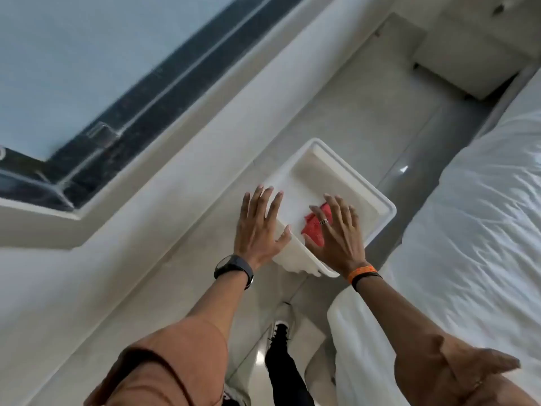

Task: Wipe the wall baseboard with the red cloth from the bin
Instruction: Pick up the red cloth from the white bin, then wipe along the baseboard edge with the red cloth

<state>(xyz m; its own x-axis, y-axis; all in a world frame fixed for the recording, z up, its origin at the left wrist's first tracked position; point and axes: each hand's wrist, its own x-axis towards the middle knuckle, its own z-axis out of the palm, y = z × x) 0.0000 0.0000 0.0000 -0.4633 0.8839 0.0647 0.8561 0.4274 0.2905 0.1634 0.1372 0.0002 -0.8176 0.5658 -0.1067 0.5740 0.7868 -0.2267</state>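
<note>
A white plastic bin (345, 171) sits on the floor between the wall and the bed. Inside it lies a crumpled red cloth (314, 231), partly hidden by my right hand. My right hand (336, 234) hovers over the bin's near end with fingers spread, holding nothing. My left hand (259, 227), fingers also spread, is over the bin's left rim, thumb near the edge. The wall baseboard (187, 230) runs diagonally along the floor just left of the bin.
A bed with white rumpled sheets (468, 230) fills the right side. A window (102, 112) is set in the wall at upper left. A white cabinet (468, 48) stands at the far end of the narrow floor strip. My shoe (282, 323) is below the bin.
</note>
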